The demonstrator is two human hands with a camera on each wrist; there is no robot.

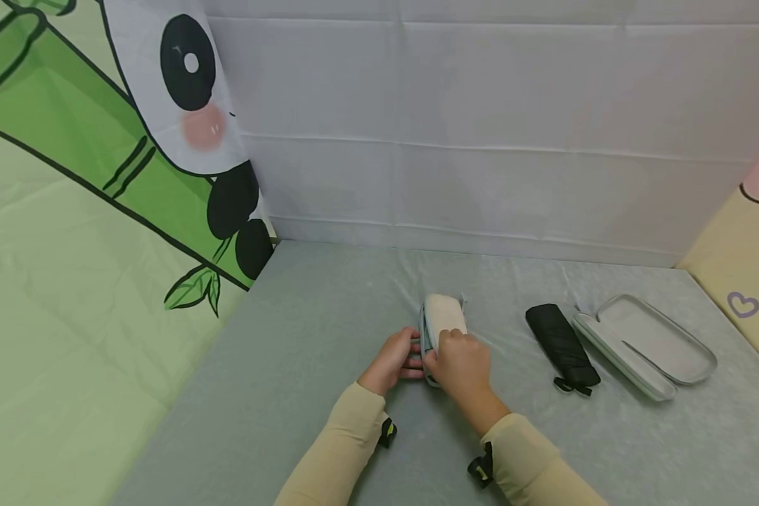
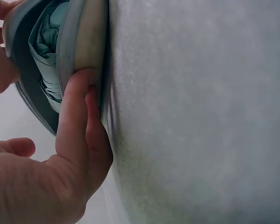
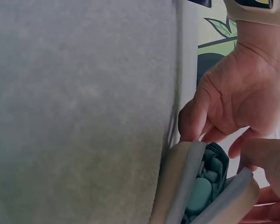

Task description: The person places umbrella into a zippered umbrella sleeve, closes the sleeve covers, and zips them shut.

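Observation:
A cream zip case (image 1: 444, 313) with grey edging lies partly open on the grey-covered table. Inside it, a folded teal umbrella (image 3: 199, 195) shows through the gap between the two halves. My right hand (image 1: 463, 362) grips the upper half, its thumb at the edge by the opening. My left hand (image 1: 392, 360) is at the case's left side. In the left wrist view its extended fingers (image 2: 74, 112) touch the lower half, while the thumb stands apart from the case.
To the right lies a black folded umbrella (image 1: 559, 344) with a strap at its near end. Beside it, a light grey case (image 1: 660, 337) lies spread open. A white cloth wall (image 1: 481, 105) rises behind the table (image 1: 303, 407), with a printed green cloth (image 1: 69, 281) at the left.

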